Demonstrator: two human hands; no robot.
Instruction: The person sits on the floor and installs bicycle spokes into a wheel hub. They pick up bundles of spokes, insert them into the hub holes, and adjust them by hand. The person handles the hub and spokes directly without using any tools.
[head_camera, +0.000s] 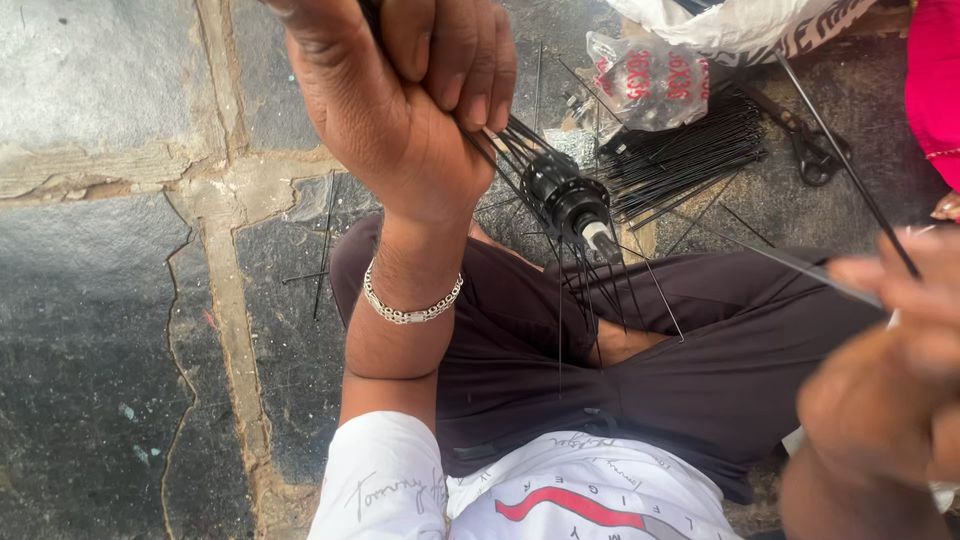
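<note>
Close to you, your right hand (890, 400) is big and blurry at the lower right edge. Its fingers are pinched on one thin black spoke (850, 180). That spoke runs long and straight, up and away from you toward the top of the picture. A second thin spoke seems to lie flat by your fingertips, but the blur makes it hard to be sure.

In the middle, your left hand (420, 110) is closed in a tight fist around a bunch of spokes. The black hub (565, 195) hangs just below that fist, over your lap. Its long axis tilts down and to the right, with the pale axle end pointing toward your right hand. Your left hand is much nearer the hub; your right hand is well apart from it.

Farther off, a pile of loose spokes (680, 160) lies on the stone floor (100, 300), near pliers (810, 145) and a plastic bag (650, 80). The hub's holes are too small to see.
</note>
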